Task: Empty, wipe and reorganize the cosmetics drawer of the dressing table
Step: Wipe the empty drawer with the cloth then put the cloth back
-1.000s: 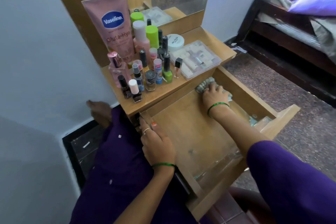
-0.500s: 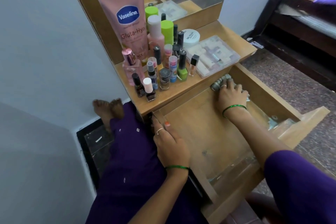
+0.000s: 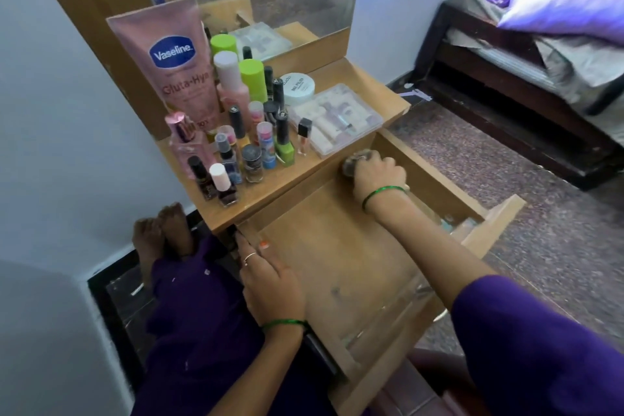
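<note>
We see the right hand (image 3: pixel 378 172) with fingers curled over a cloth (image 3: pixel 354 162) at the drawer's (image 3: pixel 337 246) far corner. The left hand (image 3: pixel 270 284) grips the drawer's near wall, fingers outside.

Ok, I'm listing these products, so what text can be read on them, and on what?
"Vaseline": tall pink squeeze tube, on its blue oval logo.
"Gluta-Hya": same tube, below the logo.
Round white jar: lid print too blurred to read.
Small bottle labels: too small to read.
</note>
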### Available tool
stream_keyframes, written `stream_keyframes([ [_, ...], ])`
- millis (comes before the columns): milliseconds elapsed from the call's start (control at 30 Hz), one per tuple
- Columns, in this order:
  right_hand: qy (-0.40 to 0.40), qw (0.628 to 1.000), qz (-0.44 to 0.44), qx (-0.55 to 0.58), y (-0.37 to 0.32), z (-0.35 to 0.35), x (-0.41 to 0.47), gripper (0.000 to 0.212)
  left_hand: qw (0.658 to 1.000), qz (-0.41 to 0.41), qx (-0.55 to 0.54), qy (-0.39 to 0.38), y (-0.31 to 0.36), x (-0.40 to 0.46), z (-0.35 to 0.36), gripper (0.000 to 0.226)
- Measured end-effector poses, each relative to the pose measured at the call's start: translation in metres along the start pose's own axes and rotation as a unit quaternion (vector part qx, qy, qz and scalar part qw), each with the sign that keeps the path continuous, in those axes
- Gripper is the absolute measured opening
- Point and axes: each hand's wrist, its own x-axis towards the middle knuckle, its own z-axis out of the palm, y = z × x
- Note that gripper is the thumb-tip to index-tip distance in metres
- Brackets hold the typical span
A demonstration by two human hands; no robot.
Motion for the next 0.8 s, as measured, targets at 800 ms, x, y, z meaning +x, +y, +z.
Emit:
stream_keyframes([
  [800, -0.021, 0.996, 0.040, -0.078, 0.045, 0.023, -0.027, 0.032, 1.000, -0.003, 0.012, 0.003, 0.003, -0.001, -0.002, 0.046],
])
